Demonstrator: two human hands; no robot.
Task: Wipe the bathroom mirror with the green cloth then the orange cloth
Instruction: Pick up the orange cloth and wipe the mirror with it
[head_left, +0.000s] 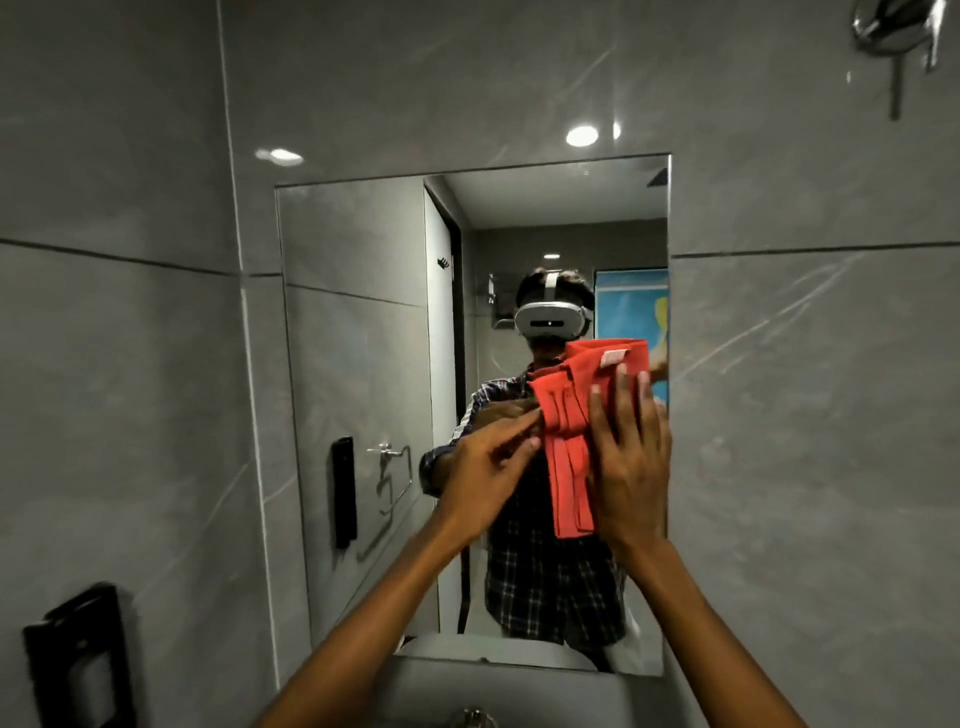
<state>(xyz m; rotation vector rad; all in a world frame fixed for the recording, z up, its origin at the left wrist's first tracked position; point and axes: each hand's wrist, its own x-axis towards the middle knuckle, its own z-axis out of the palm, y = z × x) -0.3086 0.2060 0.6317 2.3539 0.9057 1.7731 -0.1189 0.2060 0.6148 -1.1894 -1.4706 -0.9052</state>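
The rectangular bathroom mirror (363, 364) hangs on the grey tiled wall straight ahead. An orange cloth (569, 415), folded and hanging in pleats, lies against the mirror's right half. My right hand (628, 467) is flat on the cloth's right side with its fingers spread upward, pressing it to the glass. My left hand (488, 467) pinches the cloth's left edge with its fingertips. The green cloth is not in view. The mirror reflects a person with a headset and a checked shirt.
A white basin (519, 691) with a tap (475, 719) sits just below the mirror. A black holder (78, 660) is fixed to the left wall at the bottom. A chrome fitting (893, 31) sticks out of the wall at the top right.
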